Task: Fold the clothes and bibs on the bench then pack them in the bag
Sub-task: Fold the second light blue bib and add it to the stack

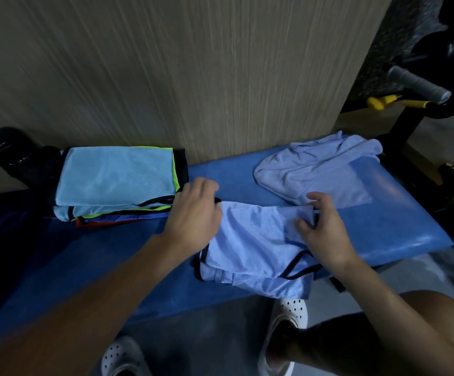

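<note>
A light blue mesh bib with black trim (pixel 253 248) lies partly folded on the blue padded bench (pixel 399 226). My left hand (pixel 196 213) grips the bib's upper left edge, fingers curled over it. My right hand (pixel 320 226) pinches a fold at the bib's upper right corner. A stack of folded bibs (pixel 117 180), light blue on top with green, blue and red below, sits at the left. A crumpled pale blue garment (pixel 315 166) lies at the bench's far right.
A dark bag (pixel 5 156) stands at the far left behind the stack. A wood-grain wall (pixel 166 77) rises behind the bench. Gym equipment with a grey handle (pixel 416 82) stands at the right. My legs and white clogs (pixel 291 316) are below the bench edge.
</note>
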`<action>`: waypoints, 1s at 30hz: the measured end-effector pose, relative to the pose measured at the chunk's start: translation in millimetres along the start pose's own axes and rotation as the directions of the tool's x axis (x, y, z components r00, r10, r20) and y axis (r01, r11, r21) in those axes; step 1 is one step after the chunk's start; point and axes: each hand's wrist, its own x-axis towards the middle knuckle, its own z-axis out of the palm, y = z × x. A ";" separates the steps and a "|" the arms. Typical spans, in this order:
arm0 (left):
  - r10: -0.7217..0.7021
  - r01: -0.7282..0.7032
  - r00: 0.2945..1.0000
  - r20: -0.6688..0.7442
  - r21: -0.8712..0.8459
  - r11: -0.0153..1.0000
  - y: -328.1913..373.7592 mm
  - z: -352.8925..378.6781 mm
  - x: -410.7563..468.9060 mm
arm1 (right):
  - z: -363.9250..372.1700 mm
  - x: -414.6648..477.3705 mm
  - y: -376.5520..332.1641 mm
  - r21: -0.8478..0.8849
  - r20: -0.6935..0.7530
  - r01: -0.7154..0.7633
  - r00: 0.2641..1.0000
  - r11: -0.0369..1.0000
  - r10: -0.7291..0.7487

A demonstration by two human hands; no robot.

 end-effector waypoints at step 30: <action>0.313 -0.308 0.950 0.011 -0.163 0.938 -8.4 1.0 -69.8 | -0.7 -29.6 -5.1 -0.534 0.085 0.005 0.995 0.846 0.048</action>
